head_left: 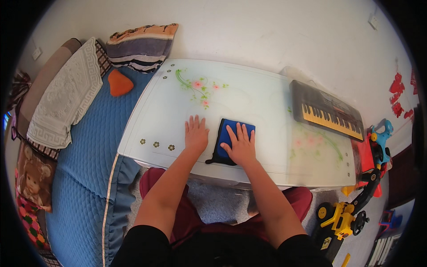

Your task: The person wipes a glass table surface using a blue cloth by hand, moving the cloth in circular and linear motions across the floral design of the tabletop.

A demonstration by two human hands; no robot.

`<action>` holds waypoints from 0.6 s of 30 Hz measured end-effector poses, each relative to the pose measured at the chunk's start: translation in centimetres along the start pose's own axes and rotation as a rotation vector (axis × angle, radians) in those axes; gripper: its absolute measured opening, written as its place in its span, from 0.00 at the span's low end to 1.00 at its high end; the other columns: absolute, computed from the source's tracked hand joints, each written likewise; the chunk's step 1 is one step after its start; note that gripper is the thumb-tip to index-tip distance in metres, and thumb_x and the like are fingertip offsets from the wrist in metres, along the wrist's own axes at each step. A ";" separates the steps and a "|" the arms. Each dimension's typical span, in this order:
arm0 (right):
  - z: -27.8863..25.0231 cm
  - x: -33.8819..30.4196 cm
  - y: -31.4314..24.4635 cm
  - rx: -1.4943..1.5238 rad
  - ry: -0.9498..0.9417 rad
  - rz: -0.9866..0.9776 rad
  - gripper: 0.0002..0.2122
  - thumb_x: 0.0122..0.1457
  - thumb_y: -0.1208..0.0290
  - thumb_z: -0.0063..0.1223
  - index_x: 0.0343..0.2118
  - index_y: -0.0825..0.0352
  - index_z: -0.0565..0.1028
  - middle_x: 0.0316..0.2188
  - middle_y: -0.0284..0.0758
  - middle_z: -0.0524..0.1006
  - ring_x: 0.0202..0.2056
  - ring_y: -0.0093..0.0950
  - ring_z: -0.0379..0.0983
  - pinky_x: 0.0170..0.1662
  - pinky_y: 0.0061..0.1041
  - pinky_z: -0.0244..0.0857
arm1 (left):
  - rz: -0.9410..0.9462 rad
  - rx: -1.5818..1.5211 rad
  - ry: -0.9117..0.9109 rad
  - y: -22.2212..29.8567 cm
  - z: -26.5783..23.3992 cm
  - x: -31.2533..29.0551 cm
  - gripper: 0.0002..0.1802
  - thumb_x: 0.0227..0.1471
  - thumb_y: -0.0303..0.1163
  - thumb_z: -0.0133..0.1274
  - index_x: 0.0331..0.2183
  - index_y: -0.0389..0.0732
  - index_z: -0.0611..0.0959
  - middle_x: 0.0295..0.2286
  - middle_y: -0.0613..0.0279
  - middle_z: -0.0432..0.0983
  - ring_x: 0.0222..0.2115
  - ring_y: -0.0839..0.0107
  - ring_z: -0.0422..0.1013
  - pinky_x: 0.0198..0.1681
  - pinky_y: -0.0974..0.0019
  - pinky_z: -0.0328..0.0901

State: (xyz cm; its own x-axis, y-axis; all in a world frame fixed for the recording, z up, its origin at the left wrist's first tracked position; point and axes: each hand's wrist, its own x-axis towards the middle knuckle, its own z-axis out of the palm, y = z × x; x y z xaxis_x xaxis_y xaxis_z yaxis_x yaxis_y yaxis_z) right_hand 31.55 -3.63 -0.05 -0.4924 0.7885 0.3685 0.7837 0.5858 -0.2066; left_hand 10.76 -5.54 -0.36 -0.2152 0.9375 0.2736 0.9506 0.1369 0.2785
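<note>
A flat blue piece with black edging point(223, 143), a small pouch or a folded cloth, lies on the white glass tabletop point(258, 98) near its front edge. Across its upper right part my right hand point(240, 147) rests palm down with the fingers spread, hiding some of it. To its left, my left hand point(196, 135) is laid flat on the bare glass, fingers outstretched and nothing in them. A gap separates this hand from the blue piece.
An electronic keyboard point(329, 109) takes up the table's right end. On the left stands a sofa with a blue quilted cover point(89, 147), an orange cushion point(119, 83) and a striped cushion point(141, 46). A yellow toy vehicle point(341, 219) is on the floor at right.
</note>
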 end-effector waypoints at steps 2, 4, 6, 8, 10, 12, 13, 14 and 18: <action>0.3 2.0 1.3 -0.054 -0.027 -0.009 0.32 0.62 0.39 0.47 0.67 0.46 0.65 0.69 0.48 0.58 0.71 0.46 0.48 0.70 0.58 0.34 | 0.009 0.059 0.004 -0.9 0.6 -0.8 0.30 0.65 0.43 0.44 0.64 0.41 0.67 0.65 0.45 0.57 0.69 0.48 0.46 0.71 0.45 0.38; 0.9 4.3 2.6 -0.064 -0.076 0.010 0.32 0.63 0.39 0.46 0.67 0.46 0.65 0.69 0.47 0.58 0.71 0.45 0.48 0.70 0.58 0.34 | -0.006 0.077 -0.021 -0.5 0.4 -0.9 0.30 0.66 0.44 0.42 0.64 0.41 0.66 0.67 0.47 0.54 0.69 0.49 0.46 0.72 0.45 0.37; 1.5 7.0 3.9 -0.061 -0.094 0.028 0.31 0.64 0.38 0.43 0.67 0.46 0.65 0.71 0.44 0.55 0.72 0.42 0.45 0.71 0.55 0.31 | -0.015 0.064 0.005 -0.4 0.2 -1.2 0.30 0.66 0.43 0.42 0.64 0.40 0.66 0.67 0.46 0.54 0.69 0.48 0.46 0.72 0.45 0.37; 1.9 9.7 5.0 -0.074 -0.130 0.047 0.30 0.65 0.38 0.42 0.67 0.45 0.64 0.71 0.43 0.54 0.73 0.41 0.44 0.72 0.53 0.31 | -0.032 0.052 -0.006 0.2 -0.5 -1.1 0.30 0.65 0.42 0.42 0.64 0.39 0.66 0.67 0.46 0.54 0.69 0.48 0.46 0.72 0.44 0.37; 2.6 12.3 6.2 -0.088 -0.148 0.075 0.31 0.65 0.38 0.40 0.68 0.44 0.63 0.72 0.41 0.53 0.73 0.40 0.43 0.72 0.52 0.30 | -0.048 0.040 -0.015 0.5 -0.6 -1.2 0.30 0.65 0.42 0.43 0.64 0.39 0.66 0.66 0.45 0.54 0.69 0.47 0.46 0.72 0.44 0.37; 3.1 14.6 7.0 -0.121 -0.212 0.131 0.32 0.66 0.37 0.36 0.70 0.43 0.59 0.73 0.39 0.52 0.73 0.38 0.41 0.72 0.51 0.29 | -0.025 0.060 -0.013 0.6 -0.4 -1.2 0.30 0.65 0.41 0.43 0.63 0.38 0.66 0.66 0.44 0.55 0.69 0.46 0.46 0.72 0.43 0.37; 3.3 15.7 7.1 -0.125 -0.214 0.154 0.31 0.66 0.37 0.35 0.70 0.43 0.59 0.73 0.38 0.52 0.74 0.37 0.41 0.73 0.50 0.28 | -0.021 0.044 0.009 0.7 -0.4 -1.4 0.29 0.65 0.40 0.43 0.63 0.38 0.67 0.66 0.43 0.55 0.69 0.46 0.46 0.71 0.42 0.38; 3.5 16.6 7.1 -0.130 -0.216 0.178 0.31 0.66 0.37 0.34 0.70 0.43 0.58 0.73 0.38 0.51 0.74 0.37 0.41 0.73 0.50 0.28 | -0.020 0.047 0.006 0.6 -0.5 -1.4 0.29 0.65 0.40 0.43 0.63 0.38 0.67 0.66 0.43 0.55 0.69 0.46 0.46 0.71 0.42 0.38; 3.9 18.5 6.0 -0.176 -0.202 0.295 0.31 0.68 0.39 0.31 0.70 0.45 0.58 0.73 0.38 0.51 0.73 0.38 0.41 0.72 0.50 0.29 | -0.008 0.041 0.043 0.6 -0.5 -1.5 0.29 0.64 0.39 0.44 0.62 0.37 0.67 0.65 0.43 0.56 0.68 0.45 0.47 0.71 0.42 0.39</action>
State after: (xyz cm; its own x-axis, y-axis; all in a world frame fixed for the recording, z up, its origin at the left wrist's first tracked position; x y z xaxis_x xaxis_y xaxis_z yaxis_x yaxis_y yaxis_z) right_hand 25.67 15.18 1.96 -0.2872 0.9494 0.1268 0.9469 0.3014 -0.1121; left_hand 11.49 -7.00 -0.11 -0.2317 0.9218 0.3107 0.9569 0.1585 0.2434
